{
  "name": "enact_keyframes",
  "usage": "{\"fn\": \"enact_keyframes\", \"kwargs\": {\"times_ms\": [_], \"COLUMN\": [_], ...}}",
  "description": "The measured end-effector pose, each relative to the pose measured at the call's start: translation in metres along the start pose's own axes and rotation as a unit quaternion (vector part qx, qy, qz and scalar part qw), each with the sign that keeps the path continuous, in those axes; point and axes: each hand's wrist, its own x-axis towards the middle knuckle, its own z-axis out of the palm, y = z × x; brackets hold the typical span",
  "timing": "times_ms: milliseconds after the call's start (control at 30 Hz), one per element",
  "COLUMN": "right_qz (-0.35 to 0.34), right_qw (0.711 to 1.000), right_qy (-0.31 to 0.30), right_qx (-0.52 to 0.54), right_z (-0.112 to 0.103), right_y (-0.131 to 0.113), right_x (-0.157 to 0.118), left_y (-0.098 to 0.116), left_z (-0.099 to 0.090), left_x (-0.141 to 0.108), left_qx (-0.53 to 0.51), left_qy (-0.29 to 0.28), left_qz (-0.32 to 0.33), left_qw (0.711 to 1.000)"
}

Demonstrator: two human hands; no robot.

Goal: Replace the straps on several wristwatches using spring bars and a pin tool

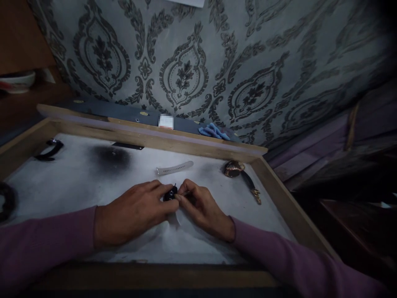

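Note:
My left hand (136, 209) pinches a small black watch case (170, 193) between thumb and fingers, low over the white work surface. From the right, my right hand (203, 209) meets it with thumb and forefinger pressed together at the case's edge. A thin, light sliver (186, 193) shows between those fingers, too small to name. Just beyond the hands lies a pale grey watch strap (175, 168) with a row of holes. A wristwatch (234, 169) with a gold-coloured rim and dark strap rests at the right.
A raised wooden rim (149, 134) surrounds the white surface. Dark curved straps (51, 150) lie at the left, and a flat black strip (127, 145) is near the back. Behind the rim are a blue cloth (214, 131) and a small white box (166, 121), against a patterned wall.

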Motion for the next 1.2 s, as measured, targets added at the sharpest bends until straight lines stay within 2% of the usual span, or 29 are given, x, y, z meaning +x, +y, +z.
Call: {"fn": "enact_keyframes", "kwargs": {"times_ms": [233, 467, 633, 800, 867, 967, 1100, 1200], "right_qz": [-0.011, 0.015, 0.055, 0.111, 0.128, 0.150, 0.154, 0.164], "right_qw": [1.000, 1.000, 0.992, 0.963, 0.953, 0.942, 0.944, 0.949], "right_qy": [0.004, -0.005, -0.007, 0.008, 0.015, 0.013, -0.003, -0.031], "right_qx": [-0.016, 0.010, 0.109, 0.246, 0.276, 0.301, 0.291, 0.267], "right_z": [0.000, 0.000, -0.004, -0.006, -0.007, -0.009, -0.011, -0.013], "right_y": [0.001, 0.004, 0.004, 0.009, 0.009, 0.010, 0.013, 0.016], "right_x": [0.000, -0.001, 0.001, 0.007, 0.009, 0.011, 0.015, 0.017], "left_y": [0.000, -0.003, -0.008, -0.013, -0.014, -0.018, -0.032, -0.042], "left_z": [-0.004, -0.004, -0.006, -0.014, -0.021, -0.031, -0.035, -0.031], "left_x": [-0.002, -0.006, -0.011, -0.012, -0.010, -0.006, -0.003, -0.003], "left_qx": [-0.044, -0.041, -0.082, -0.186, -0.245, -0.349, -0.461, -0.464], "left_qy": [0.013, 0.004, -0.006, 0.004, 0.004, 0.012, 0.075, 0.133], "left_qz": [0.008, 0.024, 0.027, -0.003, -0.032, -0.130, -0.246, -0.297], "left_qw": [0.999, 0.999, 0.996, 0.983, 0.969, 0.928, 0.849, 0.824]}}
